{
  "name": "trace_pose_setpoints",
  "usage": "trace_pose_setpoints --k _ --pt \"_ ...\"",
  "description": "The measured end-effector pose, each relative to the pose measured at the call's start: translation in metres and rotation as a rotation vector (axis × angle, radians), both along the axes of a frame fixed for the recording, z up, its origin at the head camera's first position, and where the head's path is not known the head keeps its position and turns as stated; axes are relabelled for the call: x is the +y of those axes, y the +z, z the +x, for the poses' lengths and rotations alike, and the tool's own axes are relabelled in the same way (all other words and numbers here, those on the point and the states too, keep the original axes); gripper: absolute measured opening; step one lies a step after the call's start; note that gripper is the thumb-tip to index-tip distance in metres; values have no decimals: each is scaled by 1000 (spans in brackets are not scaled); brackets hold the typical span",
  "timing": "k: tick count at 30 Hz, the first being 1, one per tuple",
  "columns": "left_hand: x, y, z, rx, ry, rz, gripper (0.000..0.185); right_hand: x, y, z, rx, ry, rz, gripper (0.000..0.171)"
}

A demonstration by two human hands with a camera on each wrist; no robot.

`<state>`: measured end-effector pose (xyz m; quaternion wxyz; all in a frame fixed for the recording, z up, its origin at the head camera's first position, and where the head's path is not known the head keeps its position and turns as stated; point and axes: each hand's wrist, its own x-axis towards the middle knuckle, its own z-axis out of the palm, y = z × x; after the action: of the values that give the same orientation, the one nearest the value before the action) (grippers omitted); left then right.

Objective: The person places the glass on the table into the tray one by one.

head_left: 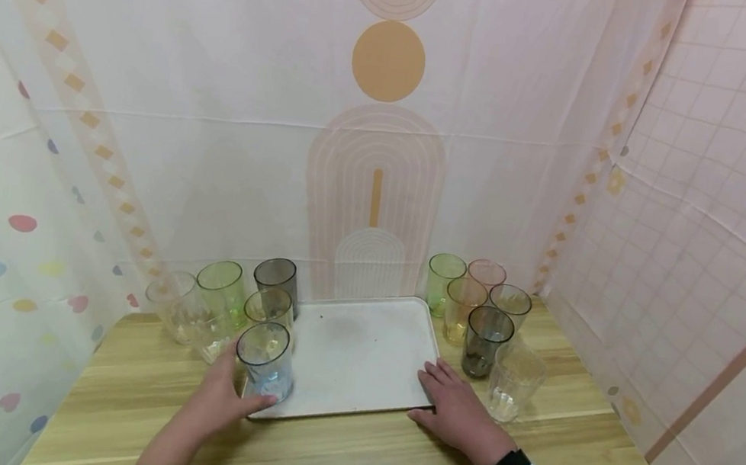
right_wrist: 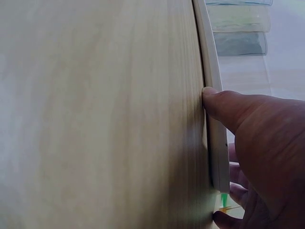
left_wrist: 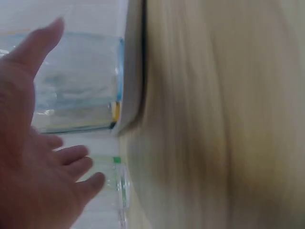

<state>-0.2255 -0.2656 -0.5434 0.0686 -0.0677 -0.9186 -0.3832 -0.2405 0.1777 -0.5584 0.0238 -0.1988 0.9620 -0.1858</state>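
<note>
Left hand (head_left: 223, 397) cups its spread, relaxed fingers round the blue-tinted glass (head_left: 266, 363) standing on the white tray's (head_left: 359, 354) near-left corner; right hand (head_left: 456, 411) lies flat, fingers straight, thumb vs. the tray's near-right edge on the wooden table (head_left: 348, 452). Glass is prob. light, stiff, slick & breakable, so best taken round the mid wall w/ thumb opposite fingers. Left glasses (head_left: 220, 303) crowd just behind it; right glasses (head_left: 483, 322) stand near the right hand.

Tumbler clusters (head_left: 226, 308) (head_left: 483, 322) flank the tray (head_left: 359, 354), its middle open.
</note>
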Motion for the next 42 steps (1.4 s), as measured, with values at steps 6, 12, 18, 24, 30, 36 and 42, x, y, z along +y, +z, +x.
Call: trace_pose_setpoints --k 6,12,18,24,30,36,42 --pt "-6 -8 -13 -39 -105 -134 126 1 3 1 4 -2 3 78" --pt "-6 -8 -15 -83 -127 -245 138 0 5 1 5 10 1 78" --pt "-3 -4 -17 -105 -152 -322 144 -1 9 2 5 12 5 78" --pt "-3 -6 -16 -141 -145 -364 147 -1 7 2 9 13 12 78" --pt "-2 -6 -16 -166 -123 -377 148 -1 2 2 31 12 -17 81" --pt "-3 -6 -16 -170 -115 -371 149 1 6 12 68 9 -117 84" --pt "-2 -5 -16 -163 -114 -362 149 18 33 43 11 -48 -391 64"
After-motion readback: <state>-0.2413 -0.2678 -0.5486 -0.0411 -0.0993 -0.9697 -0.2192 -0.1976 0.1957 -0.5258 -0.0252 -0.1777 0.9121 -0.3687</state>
